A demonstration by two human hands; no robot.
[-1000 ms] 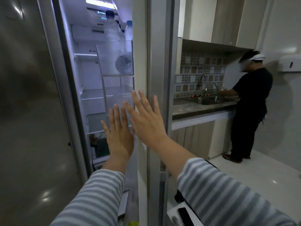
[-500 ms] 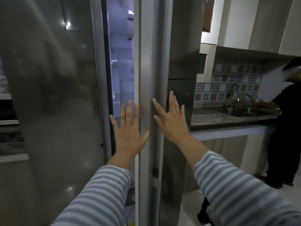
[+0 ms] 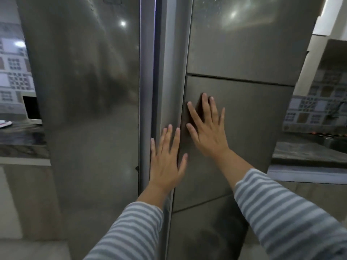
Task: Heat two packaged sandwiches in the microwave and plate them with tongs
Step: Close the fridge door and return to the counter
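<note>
Fridge (image 3: 234, 53) front filling the view, tall steel doors upright, with a thin lit seam (image 3: 155, 53) running top to bottom between the left door (image 3: 84, 91) and the right door (image 3: 244, 119). Right hand (image 3: 208, 128) flat on the right door, left hand (image 3: 166, 162) just left of it on the vertical door edge beside the seam, fingers of both straight and spread, gripping nothing. Sandwiches, microwave and tongs nowhere in view; tabletop (image 3: 20, 141) at far left, another at far right.
</note>
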